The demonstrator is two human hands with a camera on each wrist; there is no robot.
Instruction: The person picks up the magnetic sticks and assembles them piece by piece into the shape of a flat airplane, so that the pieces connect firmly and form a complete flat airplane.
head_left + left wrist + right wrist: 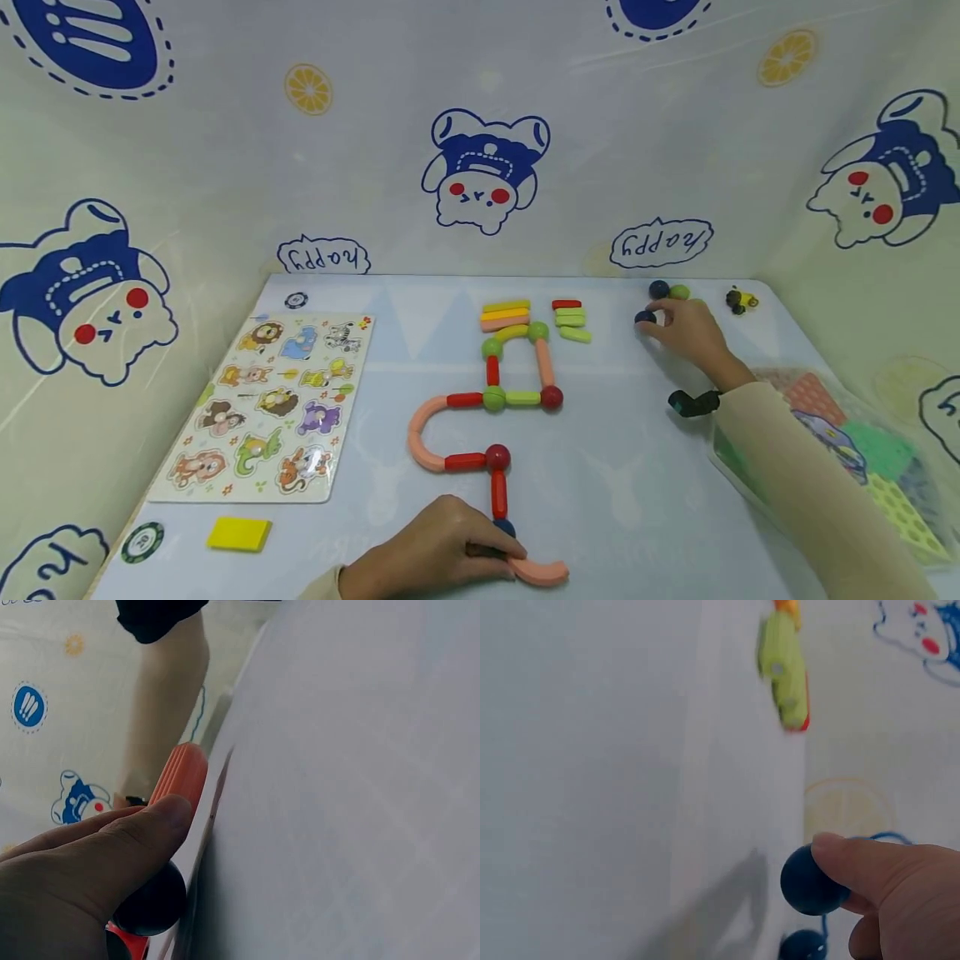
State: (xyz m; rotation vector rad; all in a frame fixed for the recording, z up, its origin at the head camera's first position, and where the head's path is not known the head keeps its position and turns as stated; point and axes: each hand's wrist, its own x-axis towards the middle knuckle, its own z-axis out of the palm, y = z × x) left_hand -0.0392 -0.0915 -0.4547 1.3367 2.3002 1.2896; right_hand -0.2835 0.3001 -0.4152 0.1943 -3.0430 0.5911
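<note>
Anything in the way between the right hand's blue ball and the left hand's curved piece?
Nothing visible. In the head view, bare tabletop lies between the blue ball in the right hand and the curved piece in the left hand; a dark red ball sits left of that path.

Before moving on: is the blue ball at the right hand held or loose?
Held: the right hand pinches the blue ball between its fingers.
</note>
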